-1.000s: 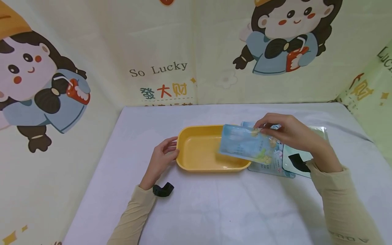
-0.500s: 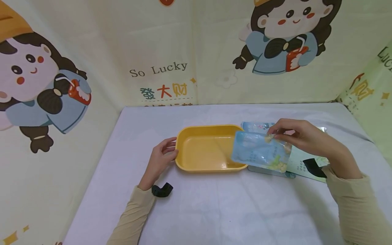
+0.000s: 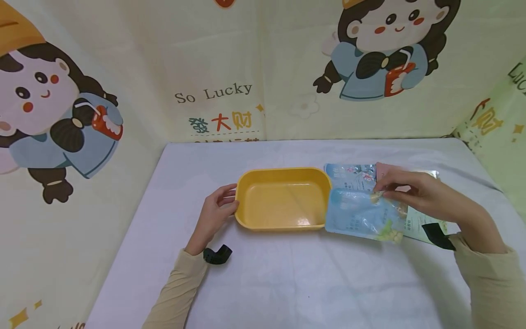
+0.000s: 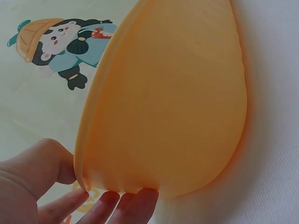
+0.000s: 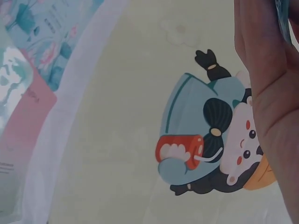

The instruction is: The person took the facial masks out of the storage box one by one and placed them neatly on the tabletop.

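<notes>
At its left end a yellow rectangular tray (image 3: 283, 170) is held by my left hand (image 3: 215, 212). The thumb lies at the rim and the fingertips touch the outer wall, as the left wrist view shows. My right hand (image 3: 419, 192) pinches a light-blue flat sachet (image 3: 361, 217) by its upper edge, just right of the tray. The sachet overlaps other packets in the head view: a blue floral packet (image 3: 351, 176), a pink one (image 3: 386, 168) and a pale green one (image 3: 423, 226). In the right wrist view, my right hand (image 5: 271, 79) shows only at the right edge.
A white cloth (image 3: 279, 283) covers the table. Behind it hangs a cream curtain (image 3: 287, 119) printed with cartoon figures and lettering. The packets lie close against the tray's right end.
My right hand has moved right and toward me with the blue sachet, from over the tray's right part to over the packets. The tray has barely shifted left; my left hand stays on it.
</notes>
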A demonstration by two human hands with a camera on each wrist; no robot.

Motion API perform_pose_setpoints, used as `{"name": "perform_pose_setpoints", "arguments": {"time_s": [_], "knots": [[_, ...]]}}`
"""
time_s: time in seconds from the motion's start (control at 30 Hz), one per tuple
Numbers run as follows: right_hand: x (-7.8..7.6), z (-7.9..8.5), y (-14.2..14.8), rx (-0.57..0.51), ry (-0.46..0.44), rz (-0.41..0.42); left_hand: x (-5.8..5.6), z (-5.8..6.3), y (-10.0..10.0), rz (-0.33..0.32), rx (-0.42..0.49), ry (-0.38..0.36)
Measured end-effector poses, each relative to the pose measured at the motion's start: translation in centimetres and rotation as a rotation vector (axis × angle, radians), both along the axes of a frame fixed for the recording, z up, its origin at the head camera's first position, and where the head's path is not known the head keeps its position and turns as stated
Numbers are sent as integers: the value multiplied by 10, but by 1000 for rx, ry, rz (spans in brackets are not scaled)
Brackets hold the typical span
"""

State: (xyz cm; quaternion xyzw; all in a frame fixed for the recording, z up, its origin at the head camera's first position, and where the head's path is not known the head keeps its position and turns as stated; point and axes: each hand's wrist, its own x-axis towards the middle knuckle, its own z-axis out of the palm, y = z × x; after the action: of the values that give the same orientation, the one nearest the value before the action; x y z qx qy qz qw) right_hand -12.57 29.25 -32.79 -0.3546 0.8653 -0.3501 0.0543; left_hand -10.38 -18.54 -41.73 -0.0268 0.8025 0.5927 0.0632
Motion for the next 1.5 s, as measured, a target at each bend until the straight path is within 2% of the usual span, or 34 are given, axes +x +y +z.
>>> {"name": "perform_pose_setpoints", "arguments": {"time_s": [0.27,0.5,0.87,1.0,1.27,1.5], "knots": [[3,-20,6,6,-2,69,0,0,-1,10,-5,-8],[9,-35,9,33,-121,94,0,1,-1,9,-7,-11],[11,-59,12,79,-199,101,-1,0,0,9,-16,-5],[11,-63,9,92,-224,84,0,1,1,8,-12,-8],[9,-69,4,185,-346,57,2,-1,0,2,-6,-1],[12,-74,-2,194,-336,73,1,-2,-1,9,-11,-3]]}}
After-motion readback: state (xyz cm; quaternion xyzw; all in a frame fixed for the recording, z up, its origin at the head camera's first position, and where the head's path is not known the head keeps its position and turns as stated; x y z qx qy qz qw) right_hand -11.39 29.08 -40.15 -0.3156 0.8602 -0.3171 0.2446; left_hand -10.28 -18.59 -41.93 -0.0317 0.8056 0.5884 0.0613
